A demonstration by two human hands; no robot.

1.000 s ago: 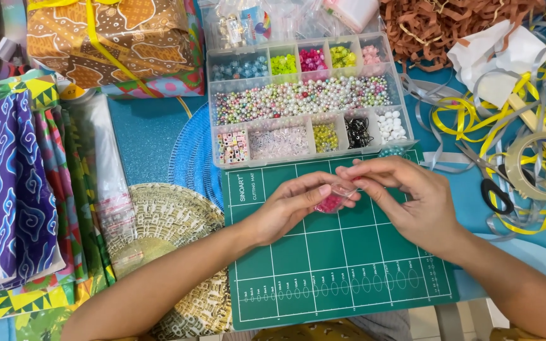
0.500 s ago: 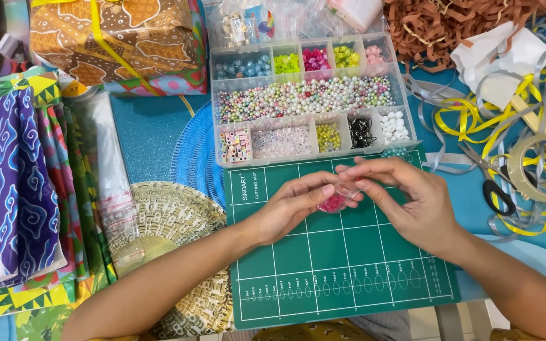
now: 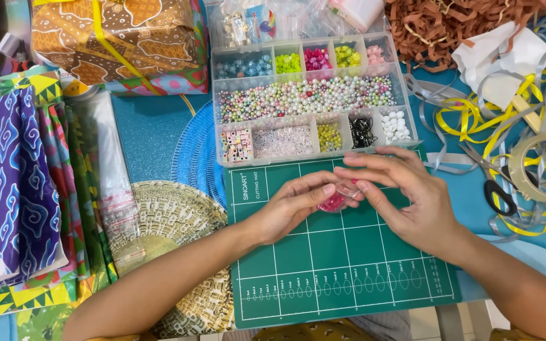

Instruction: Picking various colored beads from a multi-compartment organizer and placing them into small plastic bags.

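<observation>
At the centre of the frame, the left hand (image 3: 289,211) and right hand (image 3: 406,196) meet over a green cutting mat (image 3: 339,278) ruled with a white grid. Between them they pinch a small clear plastic bag of pink beads (image 3: 333,202): the left fingers close on its left edge, the right fingertips on its top right. The bag is mostly hidden by the fingers, and its opening is hard to make out.

Just above the hands sits a clear plastic compartment box (image 3: 311,95), its cells holding beads sorted by colour: blue, lime, pink and yellow-green along the top, a long middle row of mixed pastel pearls, and letter cubes, clear, olive, black and white beads below. Small clear packets lie behind it, cut off by the top edge.

At upper left rests a gift box (image 3: 115,38) wrapped in brown patterned paper with yellow ribbon. Folded patterned fabrics (image 3: 14,183), purple-blue on top, fill the left edge. A round woven placemat (image 3: 172,221) lies under the left forearm. At right are tangled yellow and grey ribbons (image 3: 475,120), brown shredded paper (image 3: 437,25), black-handled scissors (image 3: 491,186) and a tape roll (image 3: 541,167).
</observation>
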